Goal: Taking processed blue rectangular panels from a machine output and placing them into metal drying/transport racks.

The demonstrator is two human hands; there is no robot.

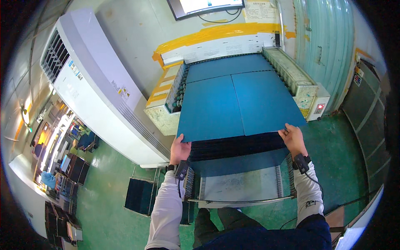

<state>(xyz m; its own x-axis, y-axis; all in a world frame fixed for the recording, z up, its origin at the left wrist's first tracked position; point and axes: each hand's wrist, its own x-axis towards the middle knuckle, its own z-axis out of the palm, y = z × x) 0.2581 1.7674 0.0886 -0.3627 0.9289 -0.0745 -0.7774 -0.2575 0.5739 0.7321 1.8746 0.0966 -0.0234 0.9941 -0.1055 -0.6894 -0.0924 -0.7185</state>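
Observation:
Two flat blue panels lie side by side, edges meeting, over the front end of a roller conveyor (179, 100). My left hand (180, 151) grips the near left corner of the left blue panel (211, 106), thumb on top and fingers mostly hidden beneath. At the near right corner of the right blue panel (266, 102), my right hand (293, 139) holds on in the same way. Behind them a third blue panel (227, 66) rests on the rollers. Below the near edges stands a slotted rack (280, 183) with several dark panels upright in it, the front one (246, 162) blue.
A tall white air conditioner (104, 87) stands left of the conveyor. On the right is a control box (319, 106) with a red display. Another rack of dark panels (139, 196) sits on the green floor at left. A screen (206, 7) hangs above.

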